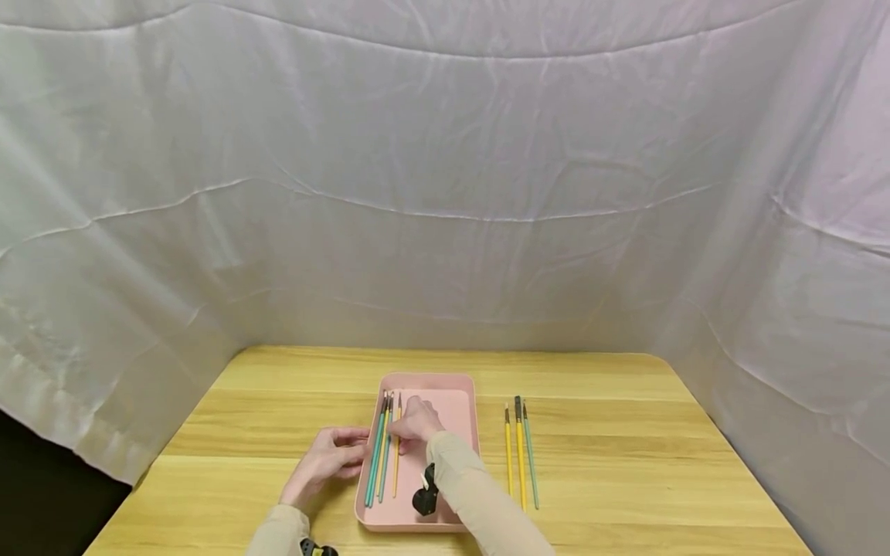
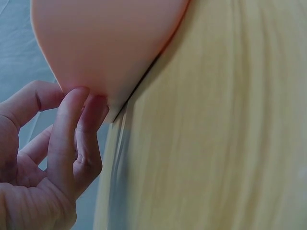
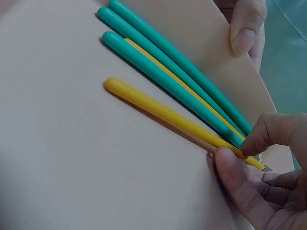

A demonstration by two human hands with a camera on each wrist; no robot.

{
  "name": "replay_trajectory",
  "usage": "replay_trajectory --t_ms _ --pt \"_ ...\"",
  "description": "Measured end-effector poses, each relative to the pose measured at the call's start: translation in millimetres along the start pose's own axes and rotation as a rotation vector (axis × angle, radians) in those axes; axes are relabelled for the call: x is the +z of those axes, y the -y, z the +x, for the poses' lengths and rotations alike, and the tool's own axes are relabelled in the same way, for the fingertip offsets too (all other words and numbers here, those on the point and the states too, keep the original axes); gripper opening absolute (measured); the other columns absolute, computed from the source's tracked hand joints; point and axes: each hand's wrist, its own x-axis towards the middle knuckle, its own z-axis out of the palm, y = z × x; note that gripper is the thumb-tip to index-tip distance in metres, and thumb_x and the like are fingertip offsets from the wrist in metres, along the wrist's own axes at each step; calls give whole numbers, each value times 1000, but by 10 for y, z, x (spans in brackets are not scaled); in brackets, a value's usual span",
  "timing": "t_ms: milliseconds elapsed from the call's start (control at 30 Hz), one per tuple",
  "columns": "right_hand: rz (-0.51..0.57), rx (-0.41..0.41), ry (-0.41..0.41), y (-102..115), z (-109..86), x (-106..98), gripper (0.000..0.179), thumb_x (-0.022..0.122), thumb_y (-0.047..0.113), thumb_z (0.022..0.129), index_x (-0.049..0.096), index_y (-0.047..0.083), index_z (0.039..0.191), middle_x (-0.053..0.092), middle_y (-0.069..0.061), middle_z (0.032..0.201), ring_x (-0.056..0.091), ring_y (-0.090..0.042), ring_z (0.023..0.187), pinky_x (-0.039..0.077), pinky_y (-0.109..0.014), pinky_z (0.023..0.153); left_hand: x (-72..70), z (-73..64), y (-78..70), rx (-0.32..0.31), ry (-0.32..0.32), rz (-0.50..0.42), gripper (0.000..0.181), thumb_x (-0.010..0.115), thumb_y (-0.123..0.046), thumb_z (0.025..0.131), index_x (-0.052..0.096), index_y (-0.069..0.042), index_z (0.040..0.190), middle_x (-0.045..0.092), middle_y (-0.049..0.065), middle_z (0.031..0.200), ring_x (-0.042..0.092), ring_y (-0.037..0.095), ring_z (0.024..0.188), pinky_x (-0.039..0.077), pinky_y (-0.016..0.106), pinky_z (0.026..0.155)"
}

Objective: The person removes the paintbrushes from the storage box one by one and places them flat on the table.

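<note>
A pink tray (image 1: 455,409) lies on the wooden table. My right hand (image 1: 419,423) reaches into it and pinches a yellow paintbrush (image 3: 163,112) between thumb and index finger, near its bristle end. This brush lies along the tray floor. Beside it, toward the left wall, rest three green paintbrushes (image 3: 158,72) with another yellow paintbrush (image 3: 170,74) among them, bristles pointing to the far end. At the tray's left side, my left hand (image 1: 330,459) grips the rim, thumb inside and fingers against the outer wall (image 2: 105,48).
To the right of the tray, on the wooden table (image 1: 626,463), lie a thin yellow paintbrush (image 1: 509,455), a wider yellow paintbrush (image 1: 520,463) and a green paintbrush (image 1: 531,463). Pale grey curtains (image 1: 445,270) hang behind the table and at both sides.
</note>
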Motion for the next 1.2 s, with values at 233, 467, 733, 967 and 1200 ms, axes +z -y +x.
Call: replay_trajectory --t_ms 233,467,733,967,1200 --pt "108 -36 55 -12 -75 -99 22 70 5 85 67 -4 66 69 -19 59 63 -18 40 59 -25 47 10 5 -9 21 12 -8 49 65 -1 92 49 19 134 71 24 112 69 8 79 63 23 66" --pt "194 -44 109 -26 -100 -188 17 65 -5 85 55 2 73 71 -23 69 65 -18 48 60 -26 50 25 14 6 22 1 -10 49 65 -2 92 49 20 134 71 21 111 69 8 80 63 23 66" --pt "302 -28 159 -44 -133 -299 11 66 -11 82 59 -3 83 70 -20 71 63 -13 52 63 -28 56 32 5 -18 5 -23 4 49 67 -2 90 52 18 133 71 16 106 69 11 81 64 25 67" --pt "416 -1 214 -53 -200 -526 19 67 -10 83 58 -6 100 66 -13 75 65 -15 56 65 -32 62 36 38 -49 -2 -36 16 48 67 0 90 53 18 132 69 21 109 68 12 81 64 25 67" --pt "449 -58 261 -100 -356 -811 28 66 -5 86 56 -9 112 70 -14 85 66 -14 61 66 -37 69 23 49 -53 5 -29 27 49 66 0 91 51 19 133 67 25 111 68 12 82 64 27 67"
